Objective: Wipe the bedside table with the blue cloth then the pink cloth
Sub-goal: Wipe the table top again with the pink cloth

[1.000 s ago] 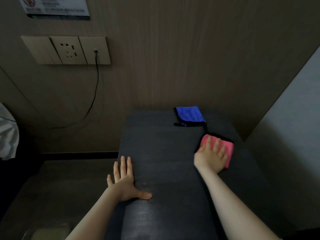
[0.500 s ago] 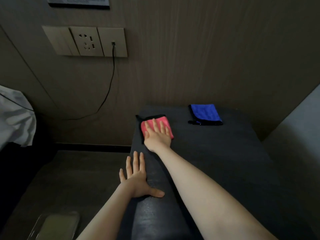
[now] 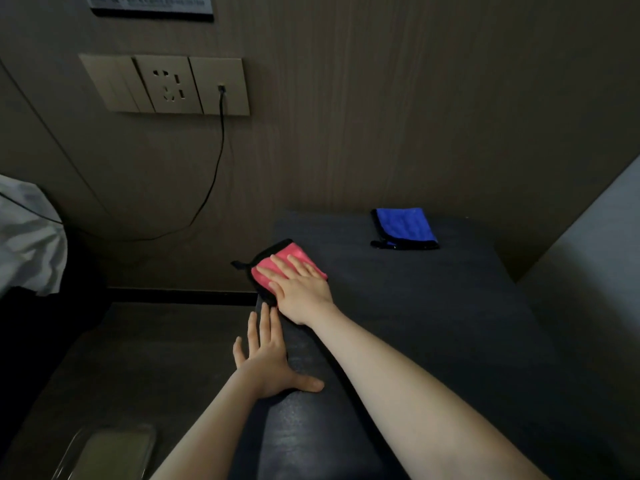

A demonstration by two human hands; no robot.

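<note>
Near the left edge of the bedside table [image 3: 433, 323] lies the pink cloth [image 3: 277, 268], pinned flat under the right hand [image 3: 300, 289], whose fingers are spread on top of it, pressing rather than clamped round it. The blue cloth [image 3: 403, 226] sits folded at the back of the table by the wall, well apart from both hands. The left hand [image 3: 268, 358] rests open and flat on the table's near left edge (bracing, it seems), holding nothing. Judging by this, the pink-cloth wipe is the step in hand. The next move likely calls for steady downward pressure while sliding the cloth across the dark top without letting it slip off the edge.
</note>
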